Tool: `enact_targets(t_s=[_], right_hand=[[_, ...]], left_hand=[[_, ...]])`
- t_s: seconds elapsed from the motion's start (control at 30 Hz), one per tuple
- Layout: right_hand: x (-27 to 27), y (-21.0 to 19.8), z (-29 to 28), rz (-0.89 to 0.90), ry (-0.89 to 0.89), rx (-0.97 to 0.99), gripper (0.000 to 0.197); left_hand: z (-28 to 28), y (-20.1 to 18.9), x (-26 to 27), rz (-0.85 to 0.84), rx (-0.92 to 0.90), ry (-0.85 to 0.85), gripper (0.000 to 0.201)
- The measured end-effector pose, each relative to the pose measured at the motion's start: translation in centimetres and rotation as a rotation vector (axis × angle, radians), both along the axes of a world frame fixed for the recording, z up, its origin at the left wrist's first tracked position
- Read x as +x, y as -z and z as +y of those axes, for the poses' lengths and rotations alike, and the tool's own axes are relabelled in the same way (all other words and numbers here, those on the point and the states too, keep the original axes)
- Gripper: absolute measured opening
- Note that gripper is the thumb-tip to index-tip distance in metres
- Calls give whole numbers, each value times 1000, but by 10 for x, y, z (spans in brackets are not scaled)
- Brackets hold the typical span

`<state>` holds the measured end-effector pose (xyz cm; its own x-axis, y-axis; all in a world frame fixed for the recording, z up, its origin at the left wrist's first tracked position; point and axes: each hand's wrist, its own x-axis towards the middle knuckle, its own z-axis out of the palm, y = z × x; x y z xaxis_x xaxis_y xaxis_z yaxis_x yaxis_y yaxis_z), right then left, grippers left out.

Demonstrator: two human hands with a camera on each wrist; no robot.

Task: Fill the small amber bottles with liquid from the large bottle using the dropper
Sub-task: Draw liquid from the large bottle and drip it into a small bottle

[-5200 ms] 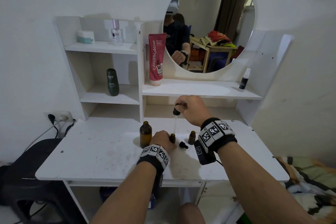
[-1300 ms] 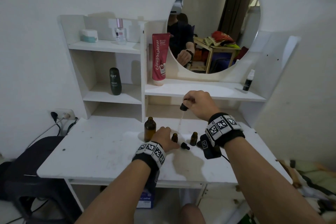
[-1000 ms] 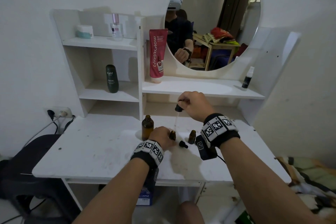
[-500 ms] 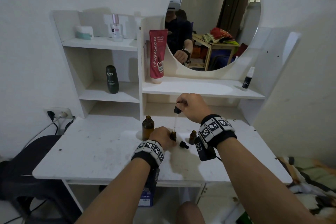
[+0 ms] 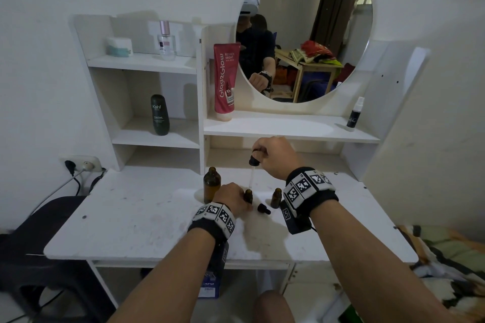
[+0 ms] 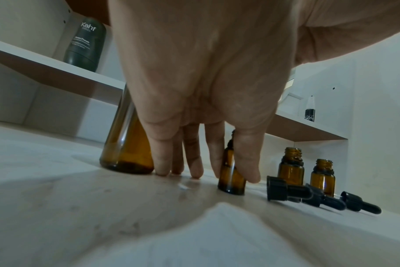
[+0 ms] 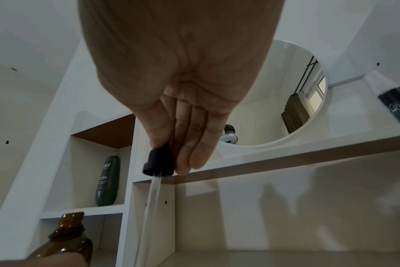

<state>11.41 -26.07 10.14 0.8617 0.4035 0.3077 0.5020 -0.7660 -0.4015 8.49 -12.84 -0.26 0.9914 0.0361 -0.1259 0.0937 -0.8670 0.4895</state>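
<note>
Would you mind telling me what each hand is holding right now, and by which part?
The right hand pinches the dropper by its black bulb and cap, glass tube pointing down. The left hand steadies a small amber bottle by its sides.

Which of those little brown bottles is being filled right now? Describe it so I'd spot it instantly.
Start at the round mirror and drop down to the white tabletop. Beside the large amber bottle, the left hand steadies one small amber bottle. Unlike the other small bottles, it has fingers around it and the dropper directly overhead.
</note>
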Motion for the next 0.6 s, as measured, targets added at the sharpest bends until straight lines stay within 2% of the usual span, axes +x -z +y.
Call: enact_targets(t_s=[0.37,0.6], right_hand=[[-4,-3,3,-7,-8,-71,18],[-4,-1,4,32,-8,-44,15]], left_hand=[[1,2,2,7,-27,-9,18],[3,3,3,20,-27,-6,20]])
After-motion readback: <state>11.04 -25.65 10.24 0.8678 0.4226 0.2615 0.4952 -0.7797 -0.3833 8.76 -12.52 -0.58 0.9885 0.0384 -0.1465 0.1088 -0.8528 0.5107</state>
